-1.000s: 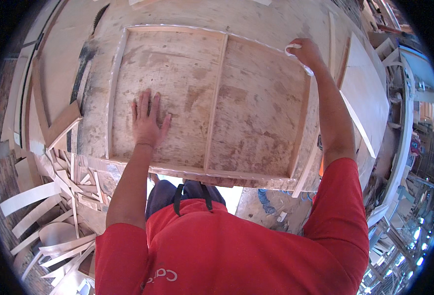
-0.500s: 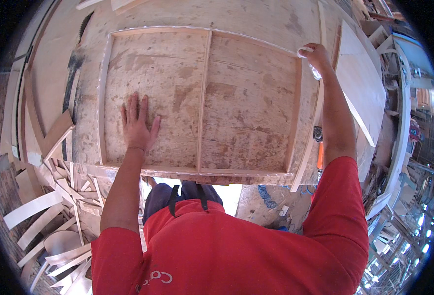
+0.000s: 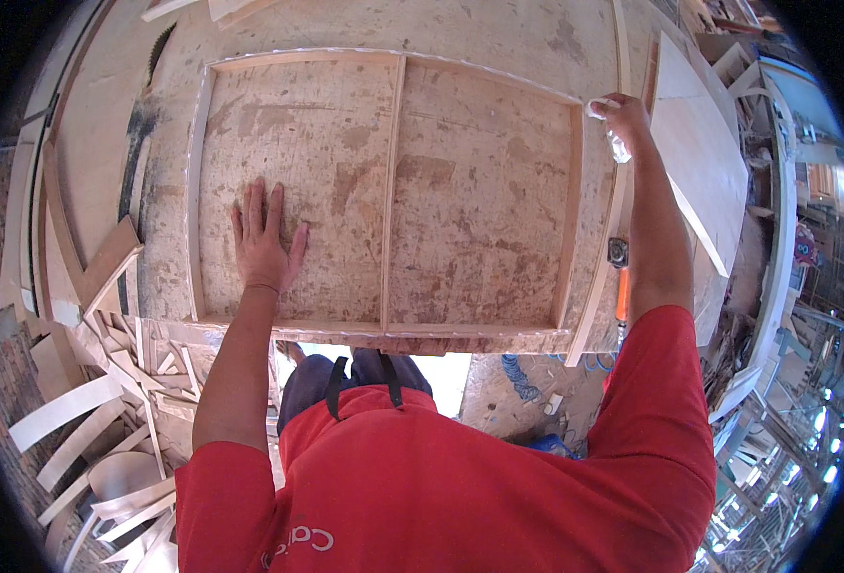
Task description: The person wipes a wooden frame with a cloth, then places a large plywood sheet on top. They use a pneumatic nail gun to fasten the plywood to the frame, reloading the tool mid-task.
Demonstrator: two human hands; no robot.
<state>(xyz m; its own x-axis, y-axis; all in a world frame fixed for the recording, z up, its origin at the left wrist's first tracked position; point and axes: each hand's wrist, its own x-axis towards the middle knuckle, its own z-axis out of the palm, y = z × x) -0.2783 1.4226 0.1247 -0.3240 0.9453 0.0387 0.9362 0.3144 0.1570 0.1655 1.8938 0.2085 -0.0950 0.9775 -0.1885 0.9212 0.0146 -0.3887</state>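
Observation:
A shallow rectangular wooden frame (image 3: 391, 191) with one divider lies on the workbench. White glue runs along the top edges of its outer strips. My left hand (image 3: 265, 250) rests flat inside the frame's left section, fingers spread on the worn board surface. At the far right corner of the frame, my right hand (image 3: 629, 122) is closed round a white glue bottle (image 3: 619, 148). The bottle's narrow end points left, just beyond the corner; whether it touches the wood I cannot tell.
An orange-handled tool (image 3: 622, 294) lies right of the frame beside a long wooden strip (image 3: 596, 277). Farther right is a pale panel (image 3: 697, 143). A toothed saw blade (image 3: 160, 53) lies far left. Wood offcuts (image 3: 83, 439) are heaped at the lower left.
My right hand has shifted slightly right with the bottle, away from the frame's far right corner. My left hand stays in place.

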